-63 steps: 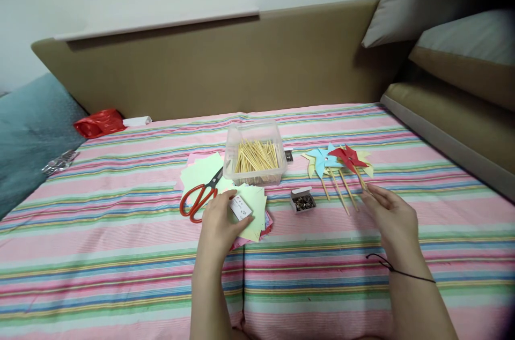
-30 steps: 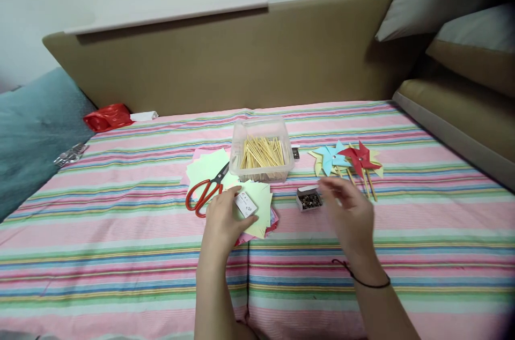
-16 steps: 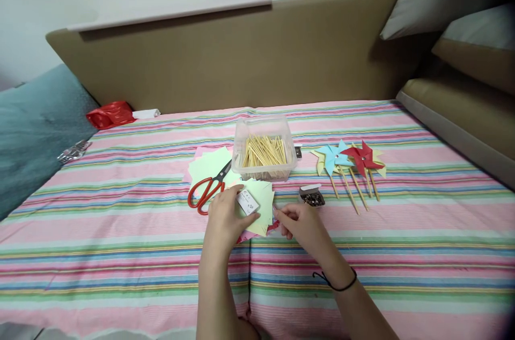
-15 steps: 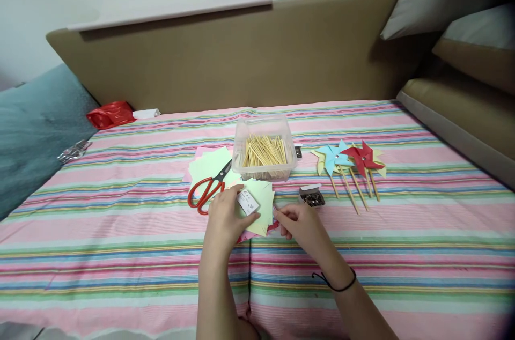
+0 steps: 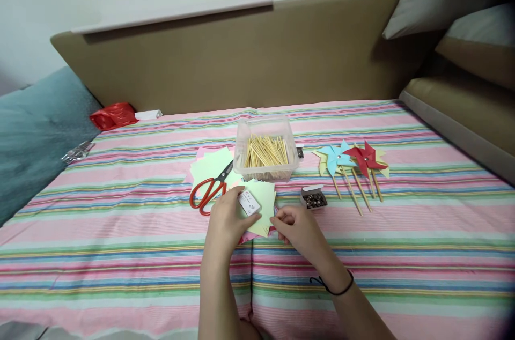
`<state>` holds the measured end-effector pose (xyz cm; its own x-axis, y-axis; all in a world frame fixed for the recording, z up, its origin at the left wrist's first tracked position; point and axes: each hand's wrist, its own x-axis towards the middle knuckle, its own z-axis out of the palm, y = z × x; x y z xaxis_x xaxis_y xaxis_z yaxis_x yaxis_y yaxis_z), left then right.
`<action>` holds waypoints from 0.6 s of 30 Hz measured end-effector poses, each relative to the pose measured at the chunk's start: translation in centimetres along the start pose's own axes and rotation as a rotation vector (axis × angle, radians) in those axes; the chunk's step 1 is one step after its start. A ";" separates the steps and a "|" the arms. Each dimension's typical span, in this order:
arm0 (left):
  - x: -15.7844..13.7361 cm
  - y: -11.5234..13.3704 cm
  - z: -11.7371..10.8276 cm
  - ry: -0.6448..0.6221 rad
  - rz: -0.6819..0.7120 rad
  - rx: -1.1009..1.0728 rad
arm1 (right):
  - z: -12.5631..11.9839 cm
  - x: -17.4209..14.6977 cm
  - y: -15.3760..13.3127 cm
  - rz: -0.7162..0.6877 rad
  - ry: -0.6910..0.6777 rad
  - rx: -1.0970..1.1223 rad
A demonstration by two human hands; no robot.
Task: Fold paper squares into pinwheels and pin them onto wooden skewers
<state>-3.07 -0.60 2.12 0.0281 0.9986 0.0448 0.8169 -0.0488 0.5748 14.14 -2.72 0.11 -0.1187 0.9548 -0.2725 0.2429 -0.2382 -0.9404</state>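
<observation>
My left hand (image 5: 227, 215) grips a small white printed box (image 5: 249, 201) between thumb and fingers, over a stack of pale green paper squares (image 5: 265, 195). Pink and red sheets peek out beneath that stack. At its right edge, my right hand (image 5: 290, 223) pinches with thumb and forefinger at the paper; whether a sheet is between the fingertips is too small to make out. Red-handled scissors (image 5: 208, 190) lie left of the left hand, partly on more green and pink paper (image 5: 211, 163). Just beyond the right hand stands an open little box of metal pins (image 5: 314, 199).
A clear plastic tub (image 5: 265, 168) of wooden sticks (image 5: 266, 151) stands behind the paper. Several paper pinwheels (image 5: 365, 159) on sticks lie to the right. At the back left are a red plastic bag (image 5: 115, 116) and a clear packet (image 5: 78, 152). A striped cloth (image 5: 382, 275) covers the surface.
My right hand has moved slightly left, its fingertips now at the stack's right edge. My left hand still holds the white box over the paper. The whole view has shifted a little.
</observation>
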 end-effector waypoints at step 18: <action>-0.4 0.4 -0.5 0.053 -0.118 -0.150 | -2.7 -0.5 -0.3 -0.051 -0.002 0.129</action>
<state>-3.01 -1.03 2.72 -0.0964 0.9953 0.0106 0.7175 0.0621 0.6938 16.74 -2.66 1.06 -0.1293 0.9661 -0.2236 0.1102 -0.2101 -0.9714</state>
